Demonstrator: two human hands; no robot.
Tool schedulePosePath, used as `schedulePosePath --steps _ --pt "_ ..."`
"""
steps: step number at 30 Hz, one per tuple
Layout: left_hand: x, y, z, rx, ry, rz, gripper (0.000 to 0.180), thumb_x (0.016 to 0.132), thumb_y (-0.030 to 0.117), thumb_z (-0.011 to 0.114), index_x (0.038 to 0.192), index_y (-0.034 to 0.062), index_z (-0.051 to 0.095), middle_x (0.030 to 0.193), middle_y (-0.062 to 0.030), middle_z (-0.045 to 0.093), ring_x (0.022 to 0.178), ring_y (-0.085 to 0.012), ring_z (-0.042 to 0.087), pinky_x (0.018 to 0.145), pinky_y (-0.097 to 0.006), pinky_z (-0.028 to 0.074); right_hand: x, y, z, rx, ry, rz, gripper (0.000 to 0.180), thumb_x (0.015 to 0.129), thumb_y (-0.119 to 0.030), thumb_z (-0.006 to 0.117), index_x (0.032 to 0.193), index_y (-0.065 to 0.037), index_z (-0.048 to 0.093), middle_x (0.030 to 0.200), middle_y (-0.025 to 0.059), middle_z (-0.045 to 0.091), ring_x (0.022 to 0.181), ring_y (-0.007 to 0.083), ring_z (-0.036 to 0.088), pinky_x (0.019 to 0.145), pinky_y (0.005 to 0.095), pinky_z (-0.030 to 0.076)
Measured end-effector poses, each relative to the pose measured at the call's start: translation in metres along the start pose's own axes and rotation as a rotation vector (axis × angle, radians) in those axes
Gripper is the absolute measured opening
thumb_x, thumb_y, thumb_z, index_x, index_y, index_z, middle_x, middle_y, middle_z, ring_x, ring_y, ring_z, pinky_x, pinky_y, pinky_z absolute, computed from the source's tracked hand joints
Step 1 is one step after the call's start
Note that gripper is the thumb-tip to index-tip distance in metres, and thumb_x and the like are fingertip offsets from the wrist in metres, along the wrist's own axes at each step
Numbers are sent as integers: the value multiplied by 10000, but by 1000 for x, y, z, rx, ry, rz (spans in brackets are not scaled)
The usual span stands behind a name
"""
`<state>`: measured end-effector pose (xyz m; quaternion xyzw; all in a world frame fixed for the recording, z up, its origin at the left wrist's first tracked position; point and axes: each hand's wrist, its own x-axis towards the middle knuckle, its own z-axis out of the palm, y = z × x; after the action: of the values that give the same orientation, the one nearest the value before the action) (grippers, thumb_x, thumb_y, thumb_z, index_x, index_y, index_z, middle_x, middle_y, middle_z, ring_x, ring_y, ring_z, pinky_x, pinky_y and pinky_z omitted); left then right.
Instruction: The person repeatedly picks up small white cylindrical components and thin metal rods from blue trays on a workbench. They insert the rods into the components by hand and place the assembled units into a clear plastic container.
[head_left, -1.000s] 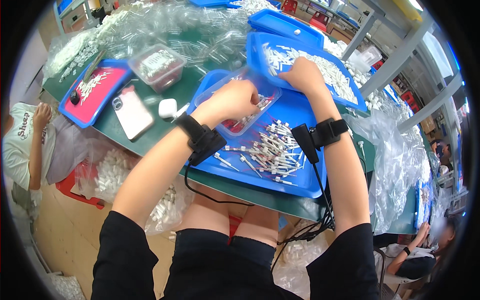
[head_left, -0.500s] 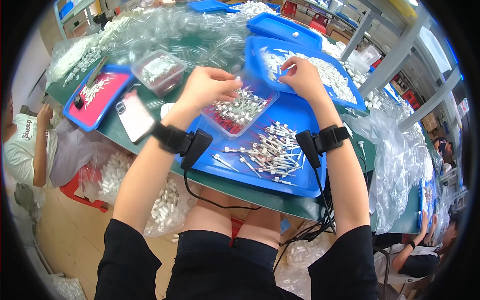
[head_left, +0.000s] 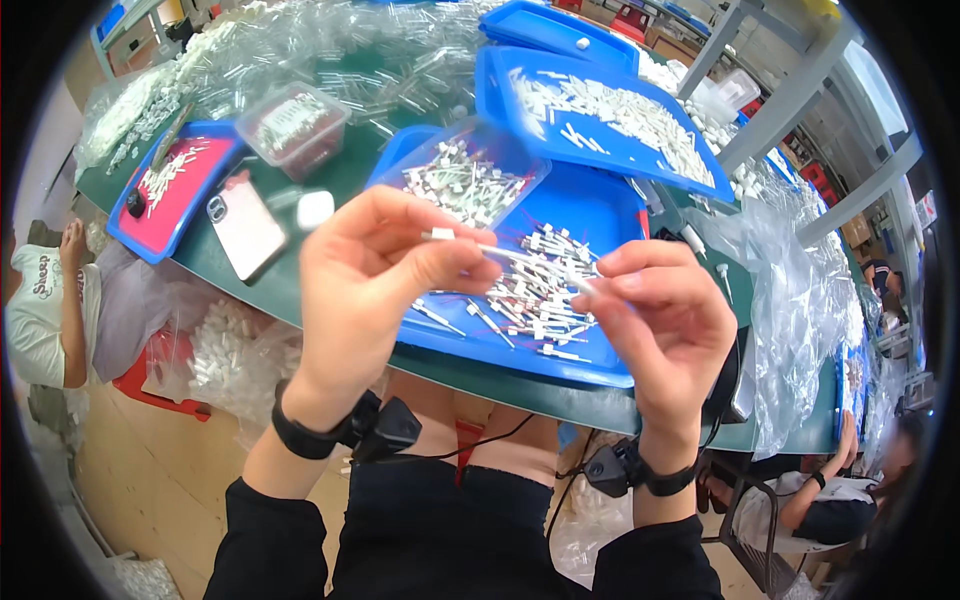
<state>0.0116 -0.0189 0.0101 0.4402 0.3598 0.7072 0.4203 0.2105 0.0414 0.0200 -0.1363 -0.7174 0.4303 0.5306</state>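
Note:
Above the blue tray [head_left: 450,345], my left hand [head_left: 375,285] pinches a thin white-sleeved wire lead [head_left: 510,253]. Its small white connector head shows by my left fingertips, and its stem runs toward the right. My right hand [head_left: 665,320] is closed at the fingertips on a small white tube [head_left: 588,288], near the far end of that lead. Whether the two pieces touch, I cannot tell. Beneath both hands lies a pile of wire leads with white connectors [head_left: 545,300]. A clear plastic box [head_left: 535,180] holding more leads with red wires sits behind my left hand.
A raised blue tray of white tubes [head_left: 640,120] stands behind. To the left are a clear tub [head_left: 300,130], a phone [head_left: 247,228], a white rounded case [head_left: 315,210] and a pink-lined tray [head_left: 195,185]. Plastic bags [head_left: 780,320] and a metal frame are at right.
Both hands have come nearer and lower, from the plastic box and the tube tray to above the blue tray. A lead and a tube now show between my fingers.

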Motion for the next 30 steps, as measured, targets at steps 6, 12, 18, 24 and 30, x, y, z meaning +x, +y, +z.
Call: schedulePosePath --steps 6,12,18,24,30 --pt "-23 -7 19 20 63 80 144 838 -27 642 901 -2 515 833 -185 664 659 -219 673 608 -320 581 -24 -13 -4 124 -7 160 242 808 175 559 1037 104 594 1015 210 647 986 273 649 814 345 560" --pt "-31 -12 22 -84 -11 160 139 824 -119 616 919 -61 533 885 -233 673 796 -252 696 709 -315 589 -31 -20 -5 79 110 70 215 797 186 555 991 95 573 952 214 660 933 264 667 821 344 550" --pt "-32 -15 31 48 22 166 155 832 -71 627 890 -8 499 809 -196 655 650 -229 675 594 -319 584 -36 -20 -8 -6 83 77 220 791 180 567 990 88 580 940 213 667 929 260 668 840 345 538" --pt "-31 -19 31 40 14 182 158 835 -66 633 896 -15 496 814 -204 654 652 -231 674 593 -319 583 -40 -24 -10 1 155 80 216 791 176 573 987 85 582 938 210 668 932 257 666 844 340 534" --pt "-35 -26 36 31 -26 224 157 832 -98 617 905 -30 497 827 -214 654 715 -245 682 635 -322 587 -40 -22 -4 -39 147 137 200 788 155 605 975 86 610 922 181 677 901 240 674 814 322 541"
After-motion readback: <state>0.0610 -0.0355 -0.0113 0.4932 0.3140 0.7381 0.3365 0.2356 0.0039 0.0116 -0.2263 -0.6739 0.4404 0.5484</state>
